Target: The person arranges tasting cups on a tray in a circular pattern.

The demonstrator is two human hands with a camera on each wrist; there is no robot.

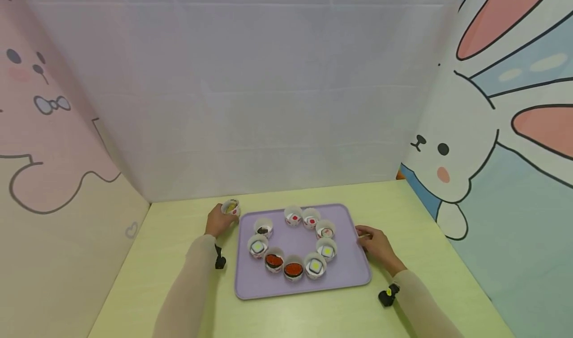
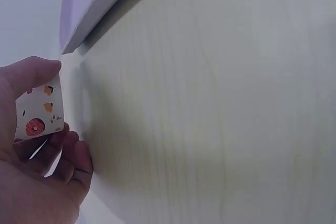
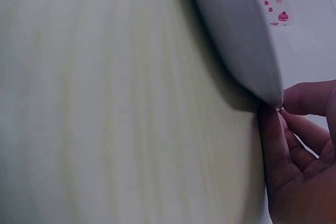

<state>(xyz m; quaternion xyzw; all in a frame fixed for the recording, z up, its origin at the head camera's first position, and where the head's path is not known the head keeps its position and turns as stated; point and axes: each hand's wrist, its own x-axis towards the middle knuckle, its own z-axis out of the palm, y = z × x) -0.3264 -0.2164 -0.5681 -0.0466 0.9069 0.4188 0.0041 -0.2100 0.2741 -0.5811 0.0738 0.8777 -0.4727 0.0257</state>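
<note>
My left hand (image 1: 219, 221) grips a small printed paper cup (image 1: 230, 208) with something yellow inside, just off the far left corner of a lilac tray (image 1: 286, 291). In the left wrist view, the thumb and fingers curl round this cup (image 2: 41, 114), which has a doughnut print. At the tray's right rim, my right hand (image 1: 378, 244) pinches the edge between thumb and fingers, as the right wrist view shows at the tray's edge (image 3: 247, 51). Several similar cups stand in a rough ring on the tray, among them a red-topped cup (image 1: 293, 268) and a cup holding a white-and-yellow square (image 1: 315, 266).
The tray lies on a pale yellow table (image 1: 179, 278). A white cloth wall (image 1: 268, 104) rises behind it. Printed cartoon panels stand at the left and right, one with a rabbit (image 1: 465, 149). Wrist cameras (image 1: 387, 296) are strapped to both wrists.
</note>
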